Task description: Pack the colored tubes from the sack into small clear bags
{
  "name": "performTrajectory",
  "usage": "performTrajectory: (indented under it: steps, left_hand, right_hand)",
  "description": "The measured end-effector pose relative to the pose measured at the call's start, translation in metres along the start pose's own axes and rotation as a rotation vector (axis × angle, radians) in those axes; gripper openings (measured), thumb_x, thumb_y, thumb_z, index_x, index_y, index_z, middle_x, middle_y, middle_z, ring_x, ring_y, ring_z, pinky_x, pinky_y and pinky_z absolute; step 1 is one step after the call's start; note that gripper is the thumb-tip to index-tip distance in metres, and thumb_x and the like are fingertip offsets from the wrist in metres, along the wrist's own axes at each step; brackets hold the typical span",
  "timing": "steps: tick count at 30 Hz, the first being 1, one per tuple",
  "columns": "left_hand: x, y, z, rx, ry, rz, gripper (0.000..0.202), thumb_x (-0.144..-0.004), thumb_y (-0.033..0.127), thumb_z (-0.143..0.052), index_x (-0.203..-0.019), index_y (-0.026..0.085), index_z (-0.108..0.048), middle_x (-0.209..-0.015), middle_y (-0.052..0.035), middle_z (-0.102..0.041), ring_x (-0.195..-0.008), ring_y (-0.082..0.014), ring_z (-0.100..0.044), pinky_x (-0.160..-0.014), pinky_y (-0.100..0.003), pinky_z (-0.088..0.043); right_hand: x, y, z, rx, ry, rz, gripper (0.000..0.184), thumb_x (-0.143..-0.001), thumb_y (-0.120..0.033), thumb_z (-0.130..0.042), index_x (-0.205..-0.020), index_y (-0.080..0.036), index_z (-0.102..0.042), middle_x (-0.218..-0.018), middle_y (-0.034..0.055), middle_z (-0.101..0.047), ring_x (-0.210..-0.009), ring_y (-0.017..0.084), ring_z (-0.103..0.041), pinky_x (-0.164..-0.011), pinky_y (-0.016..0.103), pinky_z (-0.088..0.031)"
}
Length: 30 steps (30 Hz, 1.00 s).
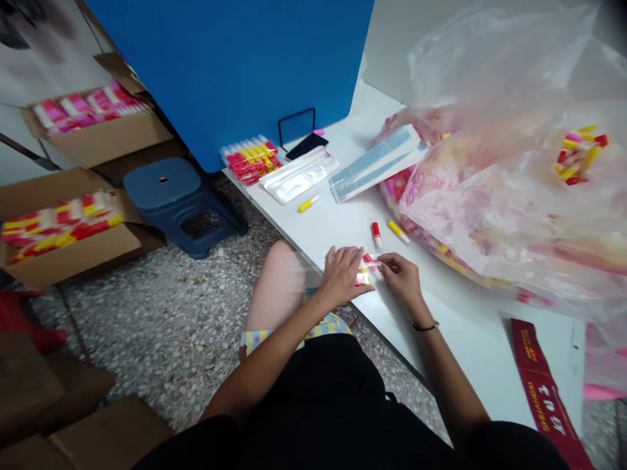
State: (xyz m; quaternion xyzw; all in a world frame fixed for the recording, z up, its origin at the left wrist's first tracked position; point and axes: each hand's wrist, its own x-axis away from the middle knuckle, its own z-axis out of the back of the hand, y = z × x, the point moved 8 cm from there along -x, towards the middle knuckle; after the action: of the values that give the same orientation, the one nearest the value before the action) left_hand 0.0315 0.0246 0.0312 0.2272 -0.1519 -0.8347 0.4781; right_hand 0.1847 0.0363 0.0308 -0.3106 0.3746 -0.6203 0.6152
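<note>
The left hand [341,277] and right hand [400,281] work together right at the near edge of a white table [473,346], their fingers bent rather than spread. The left curls over a blurred clear plastic sleeve [304,271], which juts past that edge above the person's bare knee [277,281]. The right pinches small red-and-yellow tubes [367,269] between thumb and forefinger, and these sit between the hands. Just beyond them on the table lie a loose red-capped tube [376,235] and a yellow-capped tube [398,232]. A bulging clear plastic bag [509,176] covers the table's right side, near the right hand, with open tabletop between. A tray of packed tubes [249,160] sits at the table's far corner, well apart from both hands.
</note>
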Motion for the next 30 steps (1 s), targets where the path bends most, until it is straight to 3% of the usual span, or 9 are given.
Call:
performTrajectory:
  steps: [8,12,16,18,25,30]
  left_hand:
    - [0.0,0.002,0.001,-0.011,0.003,0.004,0.083,-0.076,0.062,-0.062,-0.138,0.015,-0.035,-0.135,-0.0138,-0.047,-0.127,-0.0278,-0.039,-0.114,-0.05,-0.015]
    - [0.0,0.001,0.001,-0.005,0.017,0.002,0.084,-0.075,0.063,-0.063,-0.138,0.015,-0.035,-0.135,-0.0142,-0.048,-0.127,-0.0285,-0.04,-0.113,-0.051,-0.016]
    - [0.001,0.0,0.0,0.007,0.03,-0.009,0.083,-0.076,0.066,-0.059,-0.138,0.015,-0.035,-0.134,-0.0149,-0.049,-0.126,-0.029,-0.041,-0.113,-0.051,-0.016]
    - [0.001,0.0,0.0,0.013,0.034,-0.01,0.083,-0.077,0.067,-0.058,-0.138,0.015,-0.035,-0.133,-0.0149,-0.049,-0.126,-0.029,-0.041,-0.112,-0.052,-0.016]
    - [0.001,0.0,-0.001,0.003,0.027,-0.005,0.086,-0.073,0.065,-0.063,-0.138,0.016,-0.035,-0.133,-0.0145,-0.049,-0.126,-0.0297,-0.041,-0.112,-0.053,-0.017]
    - [0.001,0.001,-0.002,-0.012,0.032,-0.006,0.085,-0.075,0.065,-0.061,-0.138,0.015,-0.035,-0.133,-0.0155,-0.049,-0.126,-0.0301,-0.041,-0.112,-0.053,-0.017]
  right_hand:
    - [0.004,0.004,0.0,0.124,-0.283,-0.031,0.026,-0.072,-0.034,-0.063,-0.093,-0.018,-0.065,-0.069,0.0016,-0.063,-0.061,0.016,-0.057,-0.061,0.03,-0.046]
    - [0.007,0.01,-0.001,0.048,-0.383,-0.157,0.038,-0.071,-0.033,-0.063,-0.106,-0.018,-0.058,-0.066,-0.0023,-0.057,-0.052,0.014,-0.055,-0.05,0.027,-0.045]
    - [0.005,0.012,0.002,-0.173,-0.355,-0.283,0.065,-0.073,-0.031,-0.06,-0.133,-0.022,-0.037,-0.068,-0.0058,-0.055,-0.053,0.015,-0.061,-0.054,0.029,-0.053]
    - [0.004,0.011,0.002,-0.246,-0.324,-0.305,0.072,-0.072,-0.03,-0.06,-0.137,-0.024,-0.031,-0.068,-0.0067,-0.054,-0.055,0.016,-0.063,-0.057,0.031,-0.056]
    - [-0.001,0.014,-0.001,-0.33,-0.182,-0.221,0.059,-0.066,-0.026,-0.066,-0.118,-0.024,-0.039,-0.065,-0.0079,-0.056,-0.054,0.015,-0.062,-0.053,0.029,-0.054]
    - [0.0,0.011,-0.007,-0.332,-0.252,-0.175,0.042,-0.067,-0.025,-0.065,-0.106,-0.021,-0.048,-0.07,-0.0046,-0.059,-0.057,0.012,-0.061,-0.055,0.026,-0.052]
